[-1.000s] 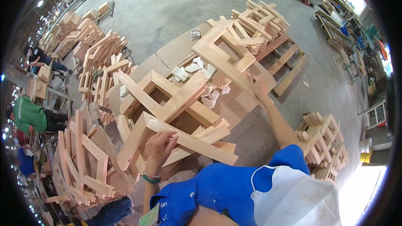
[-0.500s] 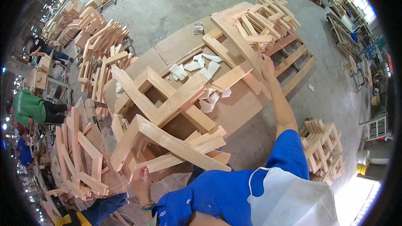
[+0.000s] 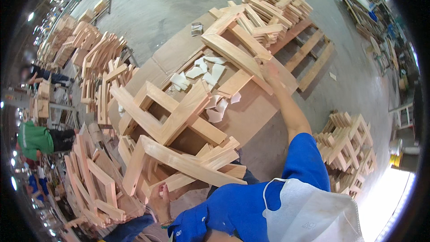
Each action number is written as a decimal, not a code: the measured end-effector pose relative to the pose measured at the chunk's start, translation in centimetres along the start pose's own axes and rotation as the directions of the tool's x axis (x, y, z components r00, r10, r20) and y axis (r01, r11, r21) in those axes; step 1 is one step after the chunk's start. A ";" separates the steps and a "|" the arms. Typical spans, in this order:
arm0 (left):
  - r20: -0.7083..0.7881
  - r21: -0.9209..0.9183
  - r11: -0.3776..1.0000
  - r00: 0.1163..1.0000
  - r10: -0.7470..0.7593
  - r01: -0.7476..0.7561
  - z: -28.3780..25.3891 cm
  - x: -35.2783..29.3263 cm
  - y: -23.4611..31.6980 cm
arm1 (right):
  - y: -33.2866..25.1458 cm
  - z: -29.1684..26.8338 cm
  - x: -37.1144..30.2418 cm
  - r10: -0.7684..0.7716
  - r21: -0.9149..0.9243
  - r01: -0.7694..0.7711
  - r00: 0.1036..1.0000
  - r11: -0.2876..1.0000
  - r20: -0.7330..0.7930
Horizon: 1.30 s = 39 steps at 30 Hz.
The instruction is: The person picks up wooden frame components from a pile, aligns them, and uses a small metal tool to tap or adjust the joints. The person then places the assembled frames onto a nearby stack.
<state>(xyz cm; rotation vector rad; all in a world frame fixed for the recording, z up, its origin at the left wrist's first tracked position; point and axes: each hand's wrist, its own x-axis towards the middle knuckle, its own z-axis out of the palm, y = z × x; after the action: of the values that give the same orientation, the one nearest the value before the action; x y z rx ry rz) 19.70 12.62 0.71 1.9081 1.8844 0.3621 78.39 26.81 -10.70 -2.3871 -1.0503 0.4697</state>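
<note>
1. Right hand (image 3: 271,72) is upper centre of the frame, arm at full reach, resting on the far frame (image 3: 233,49). Fingers lie on its long rail; from this angle I can't tell if the grip is closed round the rail or just flat on it.
2. Left hand (image 3: 160,200) is bottom centre-left, grip clamped on the lower edge of the near frame (image 3: 179,166), which sits tilted, one end up at centre-left.
3. Far frame leans on the stack (image 3: 273,9) at upper right. Get the fingers right round the rail before loading it; a flat palm could slide on bare wood.
4. Move it along its long rail, low and level. Twisting may snag the stack's ends.
5. Middle frame (image 3: 172,112) lies at centre on the brown tabletop (image 3: 251,116), between the two hands. Keep the far frame clear of its raised crosspiece.
6. White scraps (image 3: 210,74) lie loose beside the far frame. Lift over them rather than dragging through.
7. Near frame is held one-handed and off balance. Rest its weight on the pile under it while the right arm works.
8. Lean the body in; the right elbow is nearly straight, so control looks weak.
9. Pallet (image 3: 309,58) edge sits just right of the hand; mind the drop.
</note>
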 end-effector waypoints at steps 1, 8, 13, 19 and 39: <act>-0.005 0.009 1.000 1.000 0.024 -0.024 0.3 0.1 -0.1 | 0.0 0.1 -0.3 -0.005 -0.012 0.005 1.000 1.000 0.024; -0.025 -0.052 0.999 1.000 -0.011 0.010 1.4 0.3 -1.6 | 1.1 -0.1 -3.0 -0.039 -0.175 0.016 0.991 0.984 -0.130; -0.009 -0.053 0.999 1.000 -0.008 0.008 1.4 0.6 -0.9 | 4.0 -2.9 -2.3 0.022 -0.122 -0.042 0.987 0.992 -0.156; 0.046 -0.037 0.999 0.999 0.006 -0.004 2.0 0.8 -0.5 | 3.9 -1.9 -0.2 -0.045 -0.145 0.025 0.990 0.989 -0.136; 0.103 -0.032 0.995 0.990 -0.094 0.098 2.4 0.0 -0.6 | 2.6 -0.6 2.1 -0.111 -0.352 0.078 0.991 0.933 -0.075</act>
<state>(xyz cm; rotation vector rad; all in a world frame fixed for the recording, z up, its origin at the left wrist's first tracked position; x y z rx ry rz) 20.29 12.36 -1.63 1.7704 1.8814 0.2627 81.61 26.72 -11.95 -2.6166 -1.2884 0.1421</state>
